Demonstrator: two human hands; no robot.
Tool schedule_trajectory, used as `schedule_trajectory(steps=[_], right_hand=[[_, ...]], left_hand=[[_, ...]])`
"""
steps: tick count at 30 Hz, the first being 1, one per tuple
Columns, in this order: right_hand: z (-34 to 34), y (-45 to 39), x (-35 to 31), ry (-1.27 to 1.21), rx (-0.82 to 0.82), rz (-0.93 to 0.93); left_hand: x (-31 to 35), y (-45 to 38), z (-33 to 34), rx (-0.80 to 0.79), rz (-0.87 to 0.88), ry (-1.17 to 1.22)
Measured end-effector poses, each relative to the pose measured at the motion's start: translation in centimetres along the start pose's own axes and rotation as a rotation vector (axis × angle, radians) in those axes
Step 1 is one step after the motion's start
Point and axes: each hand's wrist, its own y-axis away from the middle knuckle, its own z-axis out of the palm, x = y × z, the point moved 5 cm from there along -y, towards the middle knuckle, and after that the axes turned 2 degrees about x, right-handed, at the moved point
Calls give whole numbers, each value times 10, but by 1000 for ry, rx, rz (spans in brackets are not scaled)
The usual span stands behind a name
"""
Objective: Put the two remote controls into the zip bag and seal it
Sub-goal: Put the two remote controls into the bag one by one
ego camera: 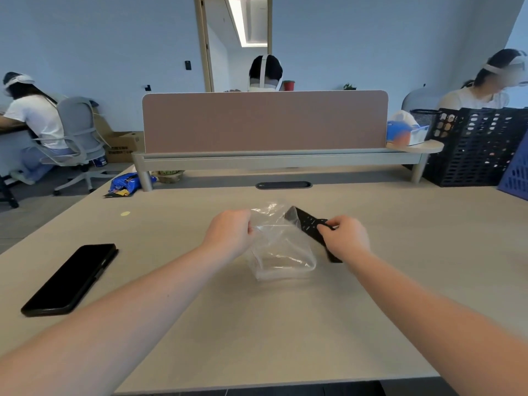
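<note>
A clear plastic zip bag (281, 250) stands crumpled on the beige table (257, 324), its mouth facing up and away from me. My left hand (228, 232) pinches the bag's upper left edge. My right hand (347, 237) grips a black remote control (307, 221) with its buttons facing up. The remote slants along the bag's right side, its far tip at the bag's mouth and partly behind the film. I see nothing dark lower down in the bag. I cannot make out a second remote.
A flat black phone-like slab (71, 278) lies at the table's left. A brown divider panel (265, 121) on a grey shelf closes the far side. A black crate (480, 144) and a blue crate (517, 172) stand far right. People sit at neighbouring desks.
</note>
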Motion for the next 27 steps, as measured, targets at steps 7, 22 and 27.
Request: schedule_trajectory(steps=[7,22,27], right_hand=[[-38,12,-19,-354,103,-2],[0,56,-26,-320,-237,-66],[2,63,-23,-350,-264,-40]], left_hand=[[-2,-7,-13,30,-139,41],[-5,-9,-22,42,-192,13],[-10,-9,-21,58,-198,2]])
